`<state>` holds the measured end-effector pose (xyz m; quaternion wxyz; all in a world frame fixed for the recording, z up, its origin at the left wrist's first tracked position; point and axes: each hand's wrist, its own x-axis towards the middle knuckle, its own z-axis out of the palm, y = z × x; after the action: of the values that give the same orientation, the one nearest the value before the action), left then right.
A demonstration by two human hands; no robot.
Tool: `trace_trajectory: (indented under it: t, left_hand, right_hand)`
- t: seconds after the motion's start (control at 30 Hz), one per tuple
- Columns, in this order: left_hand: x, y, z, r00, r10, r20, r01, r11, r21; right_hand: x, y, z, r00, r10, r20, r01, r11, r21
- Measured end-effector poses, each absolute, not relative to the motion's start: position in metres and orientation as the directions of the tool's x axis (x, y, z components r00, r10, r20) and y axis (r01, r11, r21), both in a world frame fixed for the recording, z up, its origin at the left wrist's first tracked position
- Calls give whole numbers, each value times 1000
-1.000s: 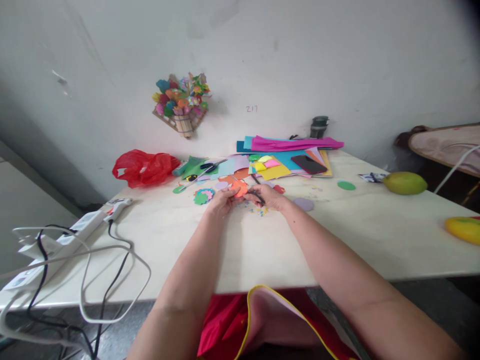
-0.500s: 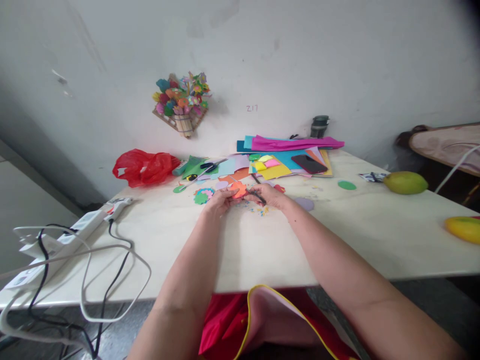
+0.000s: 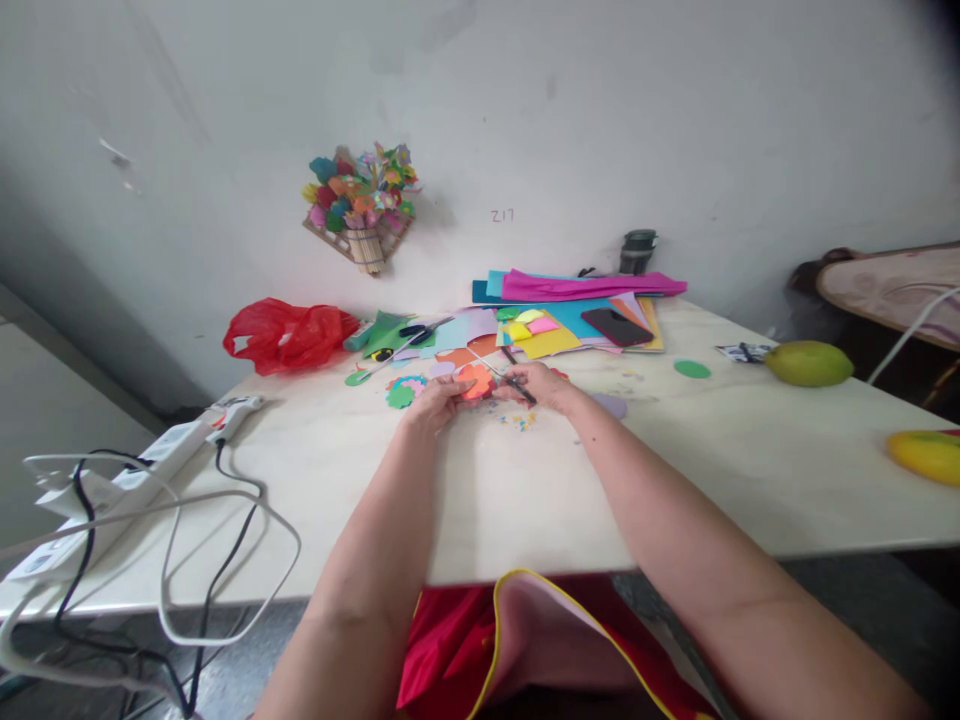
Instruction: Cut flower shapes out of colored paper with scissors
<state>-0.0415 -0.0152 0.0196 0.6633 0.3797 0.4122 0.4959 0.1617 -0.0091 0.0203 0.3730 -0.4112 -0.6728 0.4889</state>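
My left hand (image 3: 440,402) pinches the left edge of an orange flower-shaped paper piece (image 3: 475,381). Just right of it, my right hand (image 3: 545,387) is closed on a dark slim tool (image 3: 521,389), whose exact kind is hard to make out; a thin pale part points up and left behind the paper. Small coloured scraps (image 3: 523,421) lie below the hands. Left of my left hand is a cluster of scalloped paper pieces (image 3: 401,396). A lilac paper disc (image 3: 611,406) lies beside my right wrist.
Coloured sheets (image 3: 555,341), a phone (image 3: 616,327), scissors (image 3: 416,332) and a red bag (image 3: 292,335) lie behind. A green mango (image 3: 810,363) and a yellow fruit (image 3: 926,455) sit right; a power strip (image 3: 112,510) with cables is left.
The dark tool has turned slightly in my right hand, and its thin pale part now shows above the orange paper's right side. My left hand still holds the orange paper.
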Motion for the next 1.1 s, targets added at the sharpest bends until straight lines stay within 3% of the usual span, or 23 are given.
trace_trajectory:
  t: [0.4, 0.77, 1.1]
  left_hand:
    - [-34, -19, 17, 350, 936, -42, -193, 116, 974]
    - [-27, -21, 15, 438, 896, -74, -74, 117, 990]
    - [-24, -19, 13, 345, 938, -17, -64, 41, 997]
  right_hand:
    - [163, -17, 37, -228, 966, 124, -61, 113, -992]
    - [158, -9, 22, -348, 923, 162, 53, 192, -980]
    - [149, -6, 21, -203, 934, 292, -22, 294, -956]
